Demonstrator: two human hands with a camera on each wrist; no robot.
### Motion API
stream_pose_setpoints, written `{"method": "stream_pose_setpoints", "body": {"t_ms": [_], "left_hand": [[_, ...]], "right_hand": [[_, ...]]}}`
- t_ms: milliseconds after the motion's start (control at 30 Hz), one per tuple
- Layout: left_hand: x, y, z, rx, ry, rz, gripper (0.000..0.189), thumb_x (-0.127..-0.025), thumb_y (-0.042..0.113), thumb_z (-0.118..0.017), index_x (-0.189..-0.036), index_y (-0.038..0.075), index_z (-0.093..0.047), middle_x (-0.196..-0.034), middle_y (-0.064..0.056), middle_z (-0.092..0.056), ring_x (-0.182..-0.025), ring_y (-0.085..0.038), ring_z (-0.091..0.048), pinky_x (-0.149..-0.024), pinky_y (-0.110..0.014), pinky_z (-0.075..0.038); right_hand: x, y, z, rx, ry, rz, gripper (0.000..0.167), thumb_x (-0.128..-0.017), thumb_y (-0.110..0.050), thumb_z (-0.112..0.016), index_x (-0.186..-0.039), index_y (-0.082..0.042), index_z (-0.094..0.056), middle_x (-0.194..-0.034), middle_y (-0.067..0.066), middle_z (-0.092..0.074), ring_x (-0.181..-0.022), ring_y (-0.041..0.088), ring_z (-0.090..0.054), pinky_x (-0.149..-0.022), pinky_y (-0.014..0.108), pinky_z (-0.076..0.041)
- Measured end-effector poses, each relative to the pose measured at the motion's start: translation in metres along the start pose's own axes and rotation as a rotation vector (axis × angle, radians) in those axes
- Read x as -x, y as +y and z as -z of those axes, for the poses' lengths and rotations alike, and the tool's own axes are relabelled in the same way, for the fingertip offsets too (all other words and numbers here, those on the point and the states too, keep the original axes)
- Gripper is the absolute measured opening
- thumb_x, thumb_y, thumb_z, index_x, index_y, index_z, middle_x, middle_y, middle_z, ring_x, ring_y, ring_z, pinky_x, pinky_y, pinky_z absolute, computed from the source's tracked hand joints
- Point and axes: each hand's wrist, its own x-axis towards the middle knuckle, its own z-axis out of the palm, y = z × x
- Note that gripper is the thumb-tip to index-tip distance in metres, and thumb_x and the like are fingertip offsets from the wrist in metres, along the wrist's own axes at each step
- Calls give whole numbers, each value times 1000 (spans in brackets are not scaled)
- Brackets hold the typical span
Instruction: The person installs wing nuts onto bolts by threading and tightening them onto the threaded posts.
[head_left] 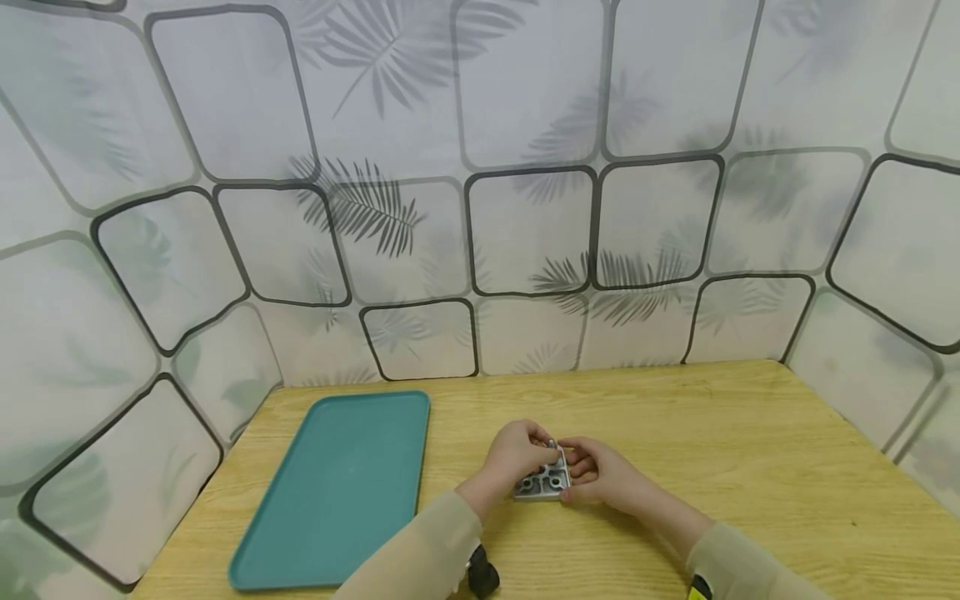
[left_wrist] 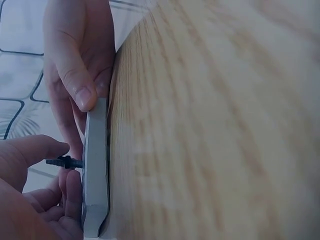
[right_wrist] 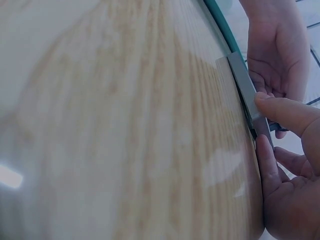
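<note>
A small square metal block (head_left: 542, 492) with round recesses on its upper face lies on the wooden table. Over its far side is my left hand (head_left: 510, 457), thumb and fingertips pinching a dark threaded bolt (left_wrist: 66, 162). The bolt has a wider collar midway and stands straight out from the block's face in the left wrist view. My right hand (head_left: 609, 477) grips the block's right edge. In the right wrist view, the thumb and a finger of this hand hold the block's rim (right_wrist: 245, 87). My left fingers partly cover the recesses.
To the left lies a teal tray (head_left: 352, 492) with a raised rim. The wooden table (head_left: 675, 417) extends to the right. Patterned cloth walls (head_left: 525, 333) enclose its back and sides. A black wrist device (head_left: 482, 573) sits at my left sleeve.
</note>
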Motion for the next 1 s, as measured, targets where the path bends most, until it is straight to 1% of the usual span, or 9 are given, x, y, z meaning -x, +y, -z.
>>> {"method": "stream_pose_setpoints", "body": {"t_ms": [67,233,433,667,767,900,1000], "left_hand": [[-1,0,0,-8,1,4,10,-88,9,-82,-95,7,-75,-84,0,-68,-69,-9,-59,-62,-22,-53],[-2,-1,0,7,-4,10,11,-88,7,-81,-98,5,-77,-83,-1,-68,-68,-9,-58,-62,-22,-53],[-3,-2,2,32,-33,-10,12,-87,1,-78,-99,3,-78,-78,0,-64,-65,-9,-56,-59,-21,-50],[-6,-4,5,61,-73,-16,13,-86,-2,-74,-98,1,-78,-78,2,-61,-67,-9,-56,-60,-21,-52],[-7,-4,5,48,-85,-19,13,-86,-3,-73,-97,1,-79,-77,2,-60,-67,-9,-56,-60,-21,-52],[-7,-3,6,14,-102,-27,15,-86,-4,-71,-97,2,-79,-76,2,-59,-66,-9,-54,-59,-20,-48],[-6,-2,7,7,-116,-33,18,-86,-6,-69,-98,3,-80,-75,3,-57,-66,-10,-53,-59,-19,-45]], "right_hand": [[0,0,0,-1,1,4,82,-82,-2,-87,-148,18,-42,-119,18,-59,-101,20,-57,-83,18,-55],[0,-2,0,-11,2,-4,82,-83,-1,-87,-149,18,-42,-118,18,-59,-100,21,-57,-82,18,-55],[1,-3,-1,-9,12,-20,82,-83,0,-87,-149,18,-42,-118,19,-59,-101,21,-56,-81,19,-55],[2,-3,1,-21,-3,-30,81,-86,-2,-86,-151,16,-41,-119,19,-59,-102,20,-56,-82,21,-55],[3,-4,1,-29,-12,-33,82,-86,-2,-86,-152,15,-41,-120,20,-59,-102,21,-57,-82,22,-55],[2,-5,1,-35,-18,-40,82,-87,-3,-86,-153,15,-40,-122,20,-59,-103,21,-57,-83,21,-55],[2,-5,1,-30,-15,-44,83,-86,-3,-86,-152,16,-40,-122,21,-60,-103,21,-58,-83,21,-55]]}}
